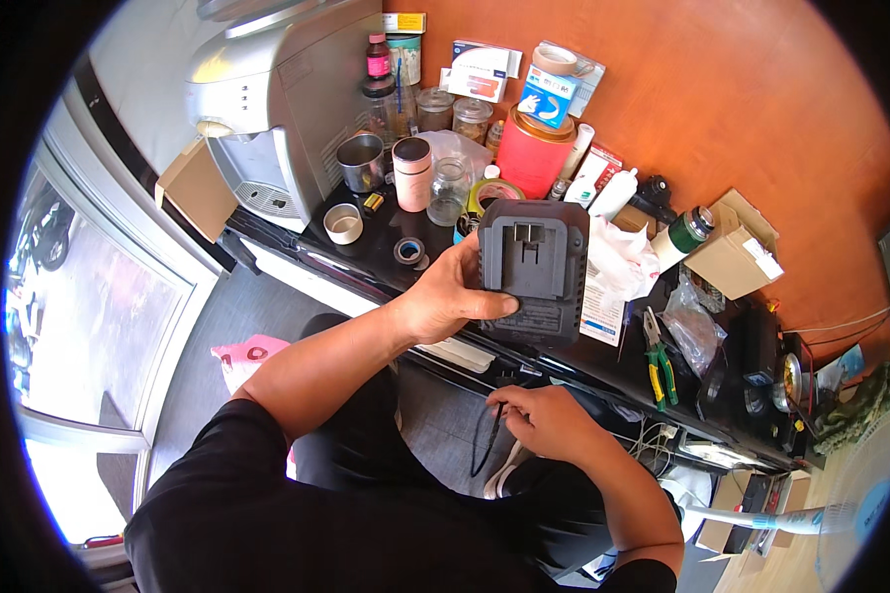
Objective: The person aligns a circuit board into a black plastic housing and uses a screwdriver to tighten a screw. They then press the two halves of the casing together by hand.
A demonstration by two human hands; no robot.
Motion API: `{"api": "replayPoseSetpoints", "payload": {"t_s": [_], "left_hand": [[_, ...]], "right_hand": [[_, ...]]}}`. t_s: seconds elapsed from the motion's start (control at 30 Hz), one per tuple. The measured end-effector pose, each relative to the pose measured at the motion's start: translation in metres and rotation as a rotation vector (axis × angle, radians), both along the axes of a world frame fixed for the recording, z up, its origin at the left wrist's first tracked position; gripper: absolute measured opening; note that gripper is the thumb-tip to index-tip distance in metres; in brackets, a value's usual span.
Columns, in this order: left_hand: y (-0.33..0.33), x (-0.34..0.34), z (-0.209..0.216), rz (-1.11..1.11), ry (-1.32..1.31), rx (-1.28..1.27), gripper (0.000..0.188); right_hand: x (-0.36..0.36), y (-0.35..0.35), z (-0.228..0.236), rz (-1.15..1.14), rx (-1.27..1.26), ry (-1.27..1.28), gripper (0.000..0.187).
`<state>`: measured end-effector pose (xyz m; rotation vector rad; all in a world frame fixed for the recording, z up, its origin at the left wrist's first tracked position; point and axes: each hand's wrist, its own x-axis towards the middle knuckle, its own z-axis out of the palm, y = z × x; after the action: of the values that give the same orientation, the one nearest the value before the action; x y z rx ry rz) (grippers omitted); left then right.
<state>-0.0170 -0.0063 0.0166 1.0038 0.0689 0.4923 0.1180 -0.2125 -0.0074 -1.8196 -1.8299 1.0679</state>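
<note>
My left hand (452, 298) is closed on a black power-tool battery charger (542, 321), with the thumb across its front. The charger is held upright above the counter's front edge. Its slotted bay with metal contacts faces me. Lower and to the right, in front of the counter, my right hand (547, 423) pinches a thin black cable (477, 453) between thumb and fingers. Below that hand the cable hangs in a loop. Whether it joins the charger is hard to see.
On the black counter, a silver drink machine (277, 109) stands left. Behind the charger are a pink tumbler (412, 178), a glass jar (449, 193) and a red canister (534, 153). Green-handled pliers (660, 361) lie right. A white fan (865, 504) stands at the lower right.
</note>
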Motion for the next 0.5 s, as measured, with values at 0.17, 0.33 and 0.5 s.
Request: {"api": "replayPoseSetpoints", "payload": {"t_s": [0.17, 0.33, 0.5], "left_hand": [[0.005, -0.002, -0.002, 0.014, 0.004, -0.023, 0.079], [0.003, 0.000, 0.005, 0.026, 0.043, -0.020, 0.082], [0.002, 0.000, 0.005, 0.026, 0.029, -0.026, 0.082]], "right_hand": [[0.000, 0.000, -0.012, 0.095, -0.008, 0.078, 0.031], [-0.009, 0.000, -0.023, 0.184, -0.185, 0.051, 0.030], [-0.015, -0.002, -0.031, 0.172, -0.217, -0.015, 0.030]]}}
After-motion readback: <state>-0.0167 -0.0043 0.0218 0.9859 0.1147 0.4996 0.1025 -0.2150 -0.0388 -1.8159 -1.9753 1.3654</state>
